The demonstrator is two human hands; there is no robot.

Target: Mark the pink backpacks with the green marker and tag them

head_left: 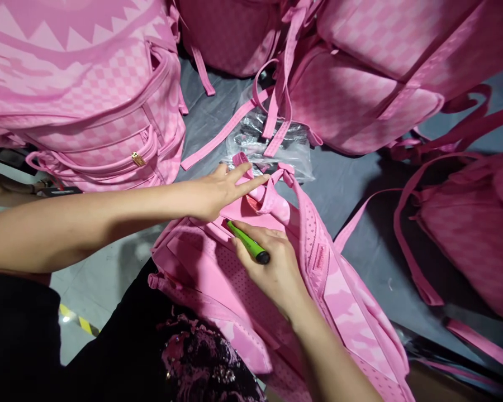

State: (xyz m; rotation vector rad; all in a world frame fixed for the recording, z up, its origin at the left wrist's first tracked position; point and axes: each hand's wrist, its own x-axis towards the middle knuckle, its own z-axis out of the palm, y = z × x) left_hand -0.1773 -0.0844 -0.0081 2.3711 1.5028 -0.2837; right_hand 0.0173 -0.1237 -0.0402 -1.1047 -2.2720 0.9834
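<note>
A pink backpack (218,279) lies back-side up in front of me, its mesh padding and shoulder strap (339,290) showing. My left hand (218,190) rests flat on its top near the carry handle (272,195), fingers stretched out and apart. Just below it, my right hand (272,268) is closed around a green marker pen (248,242) with a black end, its tip pointing at the seam under my left hand.
Several more pink checkered backpacks (88,95) are piled around on a grey table (360,190), at the left, top and right. A clear plastic bag (268,145) lies beyond my left hand. Loose pink straps (406,245) trail across the table at the right.
</note>
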